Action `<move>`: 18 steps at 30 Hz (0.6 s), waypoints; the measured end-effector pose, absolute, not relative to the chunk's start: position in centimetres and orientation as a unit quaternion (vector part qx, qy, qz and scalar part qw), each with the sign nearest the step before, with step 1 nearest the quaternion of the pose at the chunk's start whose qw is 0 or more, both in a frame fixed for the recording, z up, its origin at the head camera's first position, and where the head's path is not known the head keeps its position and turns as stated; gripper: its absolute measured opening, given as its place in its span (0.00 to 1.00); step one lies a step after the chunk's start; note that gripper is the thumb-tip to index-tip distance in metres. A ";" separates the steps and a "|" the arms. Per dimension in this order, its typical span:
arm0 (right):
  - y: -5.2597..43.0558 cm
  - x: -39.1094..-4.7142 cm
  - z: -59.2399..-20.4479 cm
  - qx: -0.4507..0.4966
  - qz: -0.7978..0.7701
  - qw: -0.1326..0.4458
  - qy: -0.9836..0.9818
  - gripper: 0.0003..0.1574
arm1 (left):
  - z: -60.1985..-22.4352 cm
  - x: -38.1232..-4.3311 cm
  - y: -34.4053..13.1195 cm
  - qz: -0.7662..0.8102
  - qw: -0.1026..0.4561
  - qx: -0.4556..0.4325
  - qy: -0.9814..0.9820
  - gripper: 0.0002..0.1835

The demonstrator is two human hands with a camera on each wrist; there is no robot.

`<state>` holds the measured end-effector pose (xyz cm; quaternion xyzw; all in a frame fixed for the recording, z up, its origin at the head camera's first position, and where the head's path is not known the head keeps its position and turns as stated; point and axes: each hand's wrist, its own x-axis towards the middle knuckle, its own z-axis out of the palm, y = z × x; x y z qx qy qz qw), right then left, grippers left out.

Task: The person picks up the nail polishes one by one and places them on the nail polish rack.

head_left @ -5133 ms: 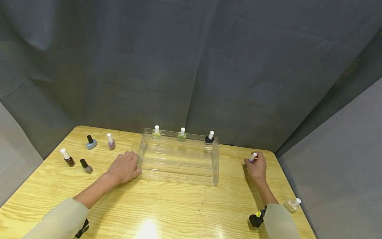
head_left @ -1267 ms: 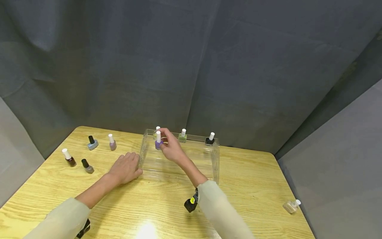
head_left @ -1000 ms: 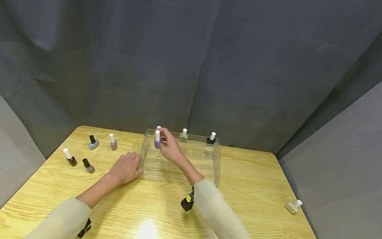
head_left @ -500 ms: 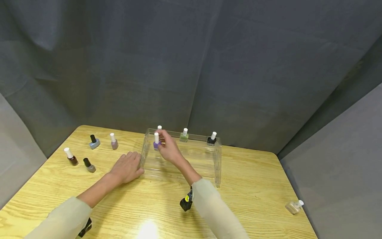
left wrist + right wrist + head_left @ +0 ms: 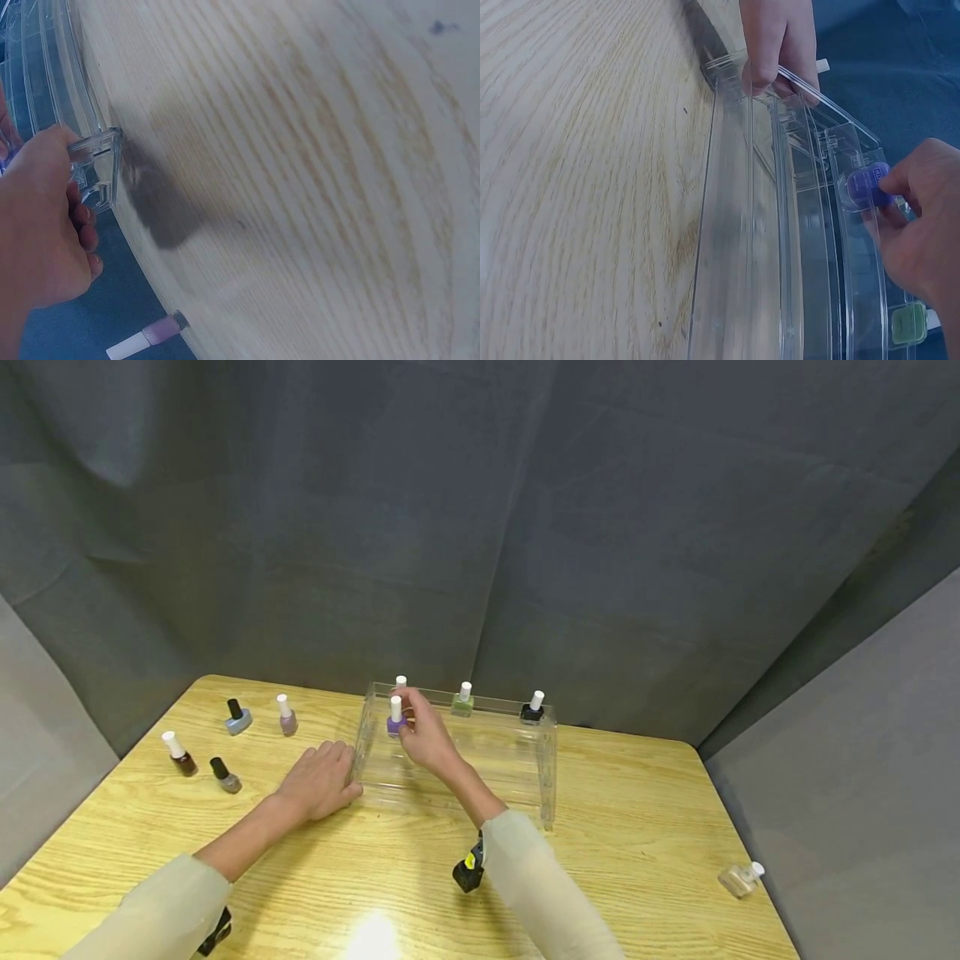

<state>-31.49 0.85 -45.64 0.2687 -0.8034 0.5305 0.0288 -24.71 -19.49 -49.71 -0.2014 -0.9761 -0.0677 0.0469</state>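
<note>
My right hand (image 5: 431, 739) pinches a purple nail polish bottle (image 5: 396, 725) with a white cap, upright at the left of the clear acrylic rack (image 5: 480, 768). In the right wrist view the purple bottle (image 5: 866, 187) is at an upper step of the rack; whether its base bears on the step I cannot tell. My left hand (image 5: 318, 781) grips the rack's left end, thumb toward the front and fingers curled at the side. Along the rack's top row stand a yellow-green bottle (image 5: 401, 681), mostly hidden by my right hand, a green bottle (image 5: 462, 702) and a black bottle (image 5: 532, 712).
On the table's left are a light blue bottle (image 5: 238, 722), a mauve bottle (image 5: 288, 722), a dark red bottle (image 5: 183, 763) and a grey bottle (image 5: 228, 782). A beige bottle (image 5: 738, 882) lies near the right edge. Dark cloth (image 5: 480, 527) hangs behind.
My right hand carried the purple bottle from the table's right side leftward to the rack. Over the last second both shifted only slightly. My left hand stays at the rack's end.
</note>
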 end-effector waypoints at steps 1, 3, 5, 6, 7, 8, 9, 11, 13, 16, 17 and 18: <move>0.9 -31.5 -45.7 0.268 0.532 0.029 -0.802 0.30 | -49.7 -24.7 -19.5 -0.067 0.046 -0.202 -0.976 0.20; 0.9 -31.5 -45.8 0.268 0.537 0.029 -0.800 0.30 | -49.7 -24.6 -19.5 -0.067 0.045 -0.201 -0.976 0.20; 1.0 -31.5 -45.9 0.268 0.539 0.032 -0.798 0.30 | -49.7 -24.6 -19.5 -0.066 0.045 -0.200 -0.977 0.21; 1.0 -31.5 -45.9 0.267 0.539 0.032 -0.798 0.30 | -49.7 -24.6 -19.5 -0.065 0.045 -0.199 -0.977 0.21; 1.1 -31.6 -46.0 0.268 0.538 0.032 -0.799 0.30 | -49.6 -24.6 -19.5 -0.064 0.045 -0.199 -0.977 0.21; 1.1 -31.6 -46.0 0.269 0.536 0.033 -0.799 0.30 | -49.6 -24.6 -19.5 -0.064 0.046 -0.199 -0.977 0.21; 1.2 -31.6 -46.0 0.268 0.535 0.030 -0.801 0.30 | -49.6 -24.6 -19.5 -0.064 0.046 -0.199 -0.977 0.21; 1.4 -31.5 -45.9 0.264 0.532 0.021 -0.804 0.31 | -49.6 -24.6 -19.5 -0.064 0.046 -0.199 -0.977 0.21; 1.6 -31.5 -45.8 0.261 0.530 0.012 -0.807 0.31 | -49.6 -24.6 -19.5 -0.065 0.046 -0.200 -0.977 0.19; 2.1 -31.4 -45.5 0.252 0.529 0.003 -0.811 0.32 | -49.6 -24.6 -19.5 -0.067 0.047 -0.201 -0.976 0.18; 2.3 -31.5 -45.5 0.251 0.526 0.004 -0.812 0.31 | -49.6 -24.6 -19.5 -0.068 0.047 -0.201 -0.976 0.18; 2.6 -31.4 -45.4 0.252 0.524 0.003 -0.814 0.31 | -49.6 -24.6 -19.5 -0.069 0.048 -0.202 -0.976 0.17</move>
